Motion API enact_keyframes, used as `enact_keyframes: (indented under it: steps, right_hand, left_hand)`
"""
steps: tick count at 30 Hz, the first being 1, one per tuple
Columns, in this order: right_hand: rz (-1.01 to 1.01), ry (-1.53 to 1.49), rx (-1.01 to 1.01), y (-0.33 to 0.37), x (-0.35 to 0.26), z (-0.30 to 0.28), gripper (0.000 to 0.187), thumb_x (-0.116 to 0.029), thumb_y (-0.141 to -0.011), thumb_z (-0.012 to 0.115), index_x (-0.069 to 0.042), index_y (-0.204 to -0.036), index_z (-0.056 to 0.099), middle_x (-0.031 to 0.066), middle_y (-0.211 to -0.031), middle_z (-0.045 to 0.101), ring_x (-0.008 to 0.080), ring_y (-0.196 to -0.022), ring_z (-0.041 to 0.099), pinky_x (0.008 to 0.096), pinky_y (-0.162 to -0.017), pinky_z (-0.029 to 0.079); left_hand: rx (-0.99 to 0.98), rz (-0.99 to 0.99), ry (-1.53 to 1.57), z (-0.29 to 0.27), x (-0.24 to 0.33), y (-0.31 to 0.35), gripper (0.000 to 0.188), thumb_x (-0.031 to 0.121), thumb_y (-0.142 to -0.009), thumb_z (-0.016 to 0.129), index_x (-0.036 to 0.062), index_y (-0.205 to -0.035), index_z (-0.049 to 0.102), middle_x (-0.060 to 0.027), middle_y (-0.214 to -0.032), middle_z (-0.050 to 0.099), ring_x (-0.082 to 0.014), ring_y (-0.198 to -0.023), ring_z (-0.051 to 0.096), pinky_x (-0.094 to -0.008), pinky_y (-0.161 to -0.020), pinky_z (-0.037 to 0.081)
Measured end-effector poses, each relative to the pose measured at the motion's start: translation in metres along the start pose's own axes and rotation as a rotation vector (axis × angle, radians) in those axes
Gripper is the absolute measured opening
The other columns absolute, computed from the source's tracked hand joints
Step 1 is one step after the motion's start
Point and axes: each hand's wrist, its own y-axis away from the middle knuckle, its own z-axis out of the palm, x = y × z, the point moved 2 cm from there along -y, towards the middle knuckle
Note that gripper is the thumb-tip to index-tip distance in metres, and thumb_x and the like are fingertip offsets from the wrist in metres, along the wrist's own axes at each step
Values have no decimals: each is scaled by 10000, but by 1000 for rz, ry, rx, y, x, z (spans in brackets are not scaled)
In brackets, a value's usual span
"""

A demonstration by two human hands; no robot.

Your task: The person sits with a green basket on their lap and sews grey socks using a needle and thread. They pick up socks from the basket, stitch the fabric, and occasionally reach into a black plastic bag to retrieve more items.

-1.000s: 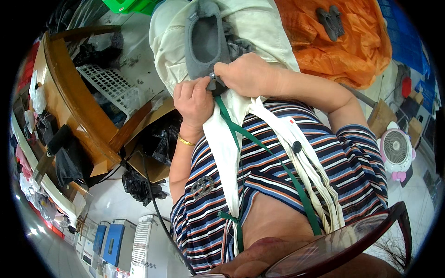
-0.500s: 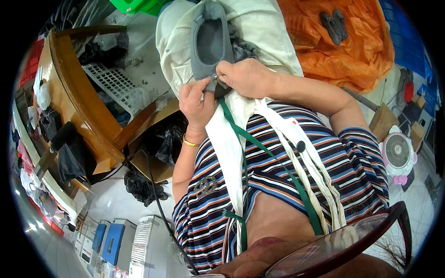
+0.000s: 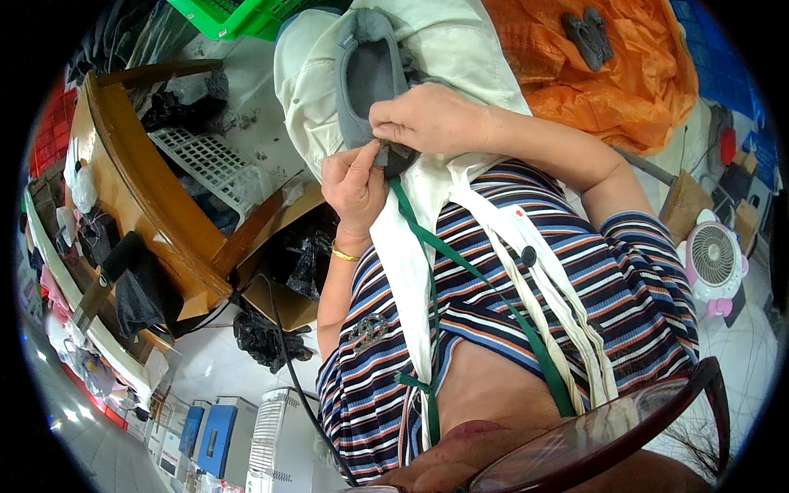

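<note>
A grey slip-on shoe (image 3: 346,94) lies on the white cloth (image 3: 308,99) over my lap, its opening upward. At its near end, my left hand (image 3: 353,182) pinches a small edge of grey fabric between thumb and fingers. My right hand (image 3: 427,121) is closed in a pinch over the shoe's near rim, just above the left fingertips. What its fingertips hold is hidden. More dark grey material (image 3: 417,72) shows beside the shoe, partly behind my right hand.
An orange sheet (image 3: 612,103) at the right carries a pair of grey shoes (image 3: 587,39). On the left stand a curved wooden frame (image 3: 136,172) and a white plastic basket (image 3: 205,164). A green crate (image 3: 222,20) is at the top, a small fan (image 3: 713,256) at the right.
My right hand has risen a little from the shoe's near end and its fingers have closed in. The left hand keeps its pinch. The whole view has shifted slightly.
</note>
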Motion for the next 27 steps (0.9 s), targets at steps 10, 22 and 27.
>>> enact_keyframes:
  steps: [10, 22, 27]
  right_hand:
    - [-147, -101, 215, -27, -3, 30, 133, -207, -943, 555, -81, -907, 582, 111, -880, 575, 336, -769, 606, 395, -669, 486]
    - [167, -1042, -57, -38, -12, -23, 265, -329, -1039, 506, -76, -982, 558, -18, -638, 541, 54, -496, 488, 178, -466, 389]
    - [121, -806, -48, -30, -8, -22, 185, -256, -1008, 569, -75, -1028, 598, -21, -709, 551, 51, -588, 503, 204, -538, 426]
  left_hand:
    - [-83, 76, -24, 5, -3, -3, 310, -57, -652, 751, 53, -940, 721, -73, -840, 639, -260, -756, 585, -341, -705, 479]
    - [-181, -103, 36, -9, -2, -16, 226, 41, -763, 780, 67, -983, 736, -80, -849, 662, -218, -764, 616, -308, -678, 492]
    - [-207, -123, 57, -13, -3, -19, 218, 33, -768, 771, 71, -980, 740, -70, -854, 662, -203, -772, 616, -301, -685, 490]
